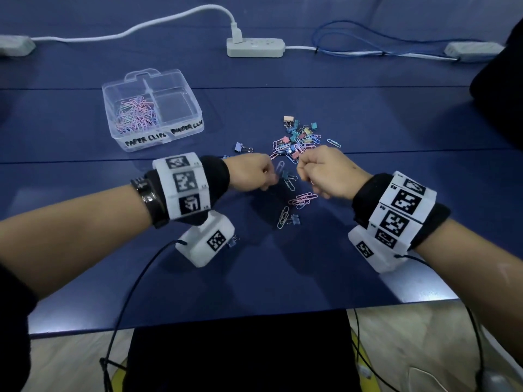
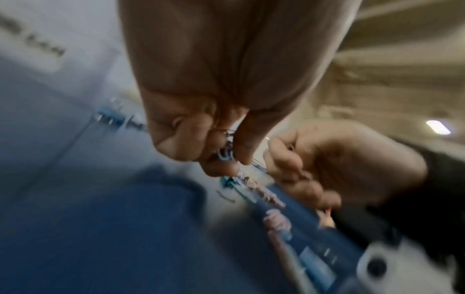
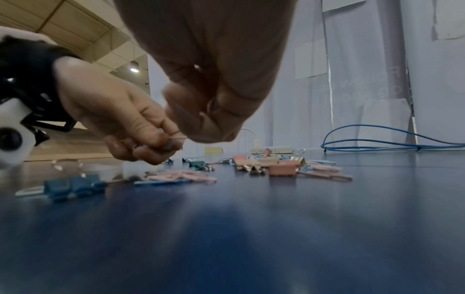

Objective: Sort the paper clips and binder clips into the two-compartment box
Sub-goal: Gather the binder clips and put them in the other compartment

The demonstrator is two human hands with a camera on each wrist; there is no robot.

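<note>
The clear two-compartment box (image 1: 111, 93) stands at the far left; its left part, labelled for paper clips, holds several pastel paper clips (image 1: 135, 114), and the right part looks bare. A mixed pile of binder clips and paper clips (image 1: 297, 140) lies mid-table. Just in front of it my two hands meet, fingers curled. My left hand (image 1: 268, 176) (image 2: 226, 157) (image 3: 161, 143) pinches a blue paper clip (image 2: 225, 154). My right hand (image 1: 301, 168) (image 2: 276, 159) (image 3: 201, 127) pinches a thin wire end that runs toward the left fingers.
Loose paper clips (image 1: 302, 199) and small binder clips (image 1: 286, 175) lie under and before the hands; a purple binder clip (image 1: 242, 147) sits left of the pile. A power strip (image 1: 254, 47) and blue cable (image 1: 368, 38) lie at the back. The table's front edge (image 1: 226, 321) is near.
</note>
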